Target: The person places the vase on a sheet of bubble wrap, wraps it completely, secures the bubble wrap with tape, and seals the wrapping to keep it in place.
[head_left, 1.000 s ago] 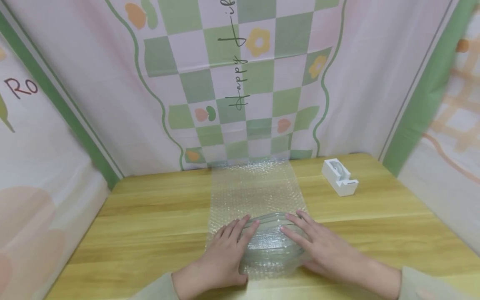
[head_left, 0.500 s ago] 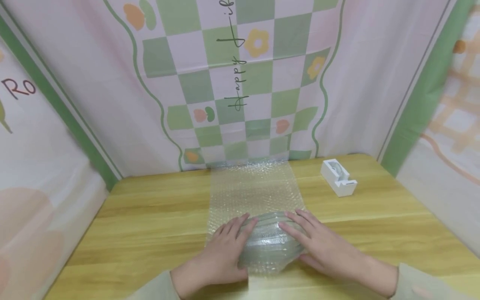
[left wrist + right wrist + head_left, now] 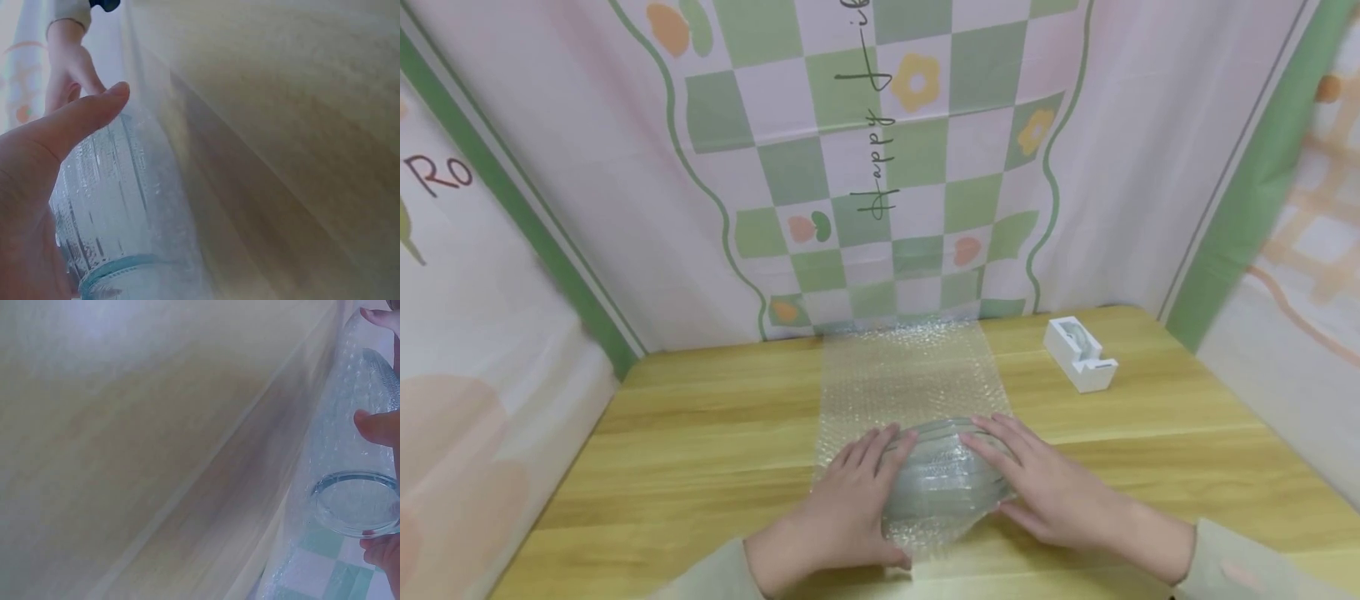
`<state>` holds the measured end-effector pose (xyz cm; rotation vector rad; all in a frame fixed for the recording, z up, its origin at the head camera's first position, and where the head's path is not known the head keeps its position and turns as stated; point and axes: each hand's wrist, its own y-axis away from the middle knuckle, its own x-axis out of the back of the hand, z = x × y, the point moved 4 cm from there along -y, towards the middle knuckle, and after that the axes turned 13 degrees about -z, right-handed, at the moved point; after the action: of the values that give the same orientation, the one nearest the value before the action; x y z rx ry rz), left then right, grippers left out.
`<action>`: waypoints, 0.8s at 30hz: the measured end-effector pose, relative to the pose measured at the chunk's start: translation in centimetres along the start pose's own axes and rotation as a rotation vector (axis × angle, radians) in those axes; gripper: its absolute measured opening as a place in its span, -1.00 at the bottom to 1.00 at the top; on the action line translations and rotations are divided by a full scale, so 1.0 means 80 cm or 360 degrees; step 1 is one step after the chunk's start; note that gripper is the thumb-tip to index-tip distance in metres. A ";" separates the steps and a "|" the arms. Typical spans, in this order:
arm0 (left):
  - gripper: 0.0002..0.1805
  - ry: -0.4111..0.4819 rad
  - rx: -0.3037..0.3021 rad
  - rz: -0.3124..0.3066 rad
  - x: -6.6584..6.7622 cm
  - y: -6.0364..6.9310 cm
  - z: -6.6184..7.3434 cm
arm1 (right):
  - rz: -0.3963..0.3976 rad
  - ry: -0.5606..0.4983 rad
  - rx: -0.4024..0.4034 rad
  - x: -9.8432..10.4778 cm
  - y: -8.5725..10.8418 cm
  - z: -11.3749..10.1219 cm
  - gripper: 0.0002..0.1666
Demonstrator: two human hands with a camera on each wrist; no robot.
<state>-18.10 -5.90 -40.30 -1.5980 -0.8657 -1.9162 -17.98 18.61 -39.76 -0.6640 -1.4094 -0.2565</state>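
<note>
A clear ribbed glass vessel, seemingly a vase (image 3: 946, 479), lies on its side on a sheet of bubble wrap (image 3: 910, 375), with the near end of the sheet against it. My left hand (image 3: 853, 500) holds its left end, fingers over the top and thumb at the near side. At the right end, my right hand (image 3: 1052, 483) holds it the same way, thumb low. The left wrist view has the thumb (image 3: 81, 122) beside the ribbed glass (image 3: 112, 194). A round glass end (image 3: 356, 503) shows between thumb and fingers in the right wrist view.
A white tape dispenser (image 3: 1078, 354) with a roll of clear tape stands at the back right of the wooden table (image 3: 715, 433). Bubble wrap stretches to the table's back edge, where a patterned curtain (image 3: 880, 167) hangs. More curtains hang at both sides.
The glass vessel has shifted slightly away from me, with both hands staying on it. My left thumb has moved a little to the right. The near edge of the wrap has changed shape.
</note>
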 end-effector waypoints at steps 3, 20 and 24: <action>0.60 -0.0061 0.0027 -0.0012 -0.002 -0.001 0.004 | -0.0005 -0.0027 -0.0007 0.000 -0.001 0.001 0.17; 0.51 -0.0413 0.0136 0.0086 -0.015 -0.003 0.019 | -0.0050 -0.0027 -0.0058 -0.001 0.000 0.000 0.14; 0.39 -0.0411 0.0102 0.0081 -0.014 -0.001 0.018 | -0.0040 -0.0037 -0.0045 -0.001 -0.001 0.001 0.16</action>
<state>-17.01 -4.82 -41.23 -1.8369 -0.9691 -1.6537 -18.07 18.57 -39.85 -0.6748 -1.4390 -0.2899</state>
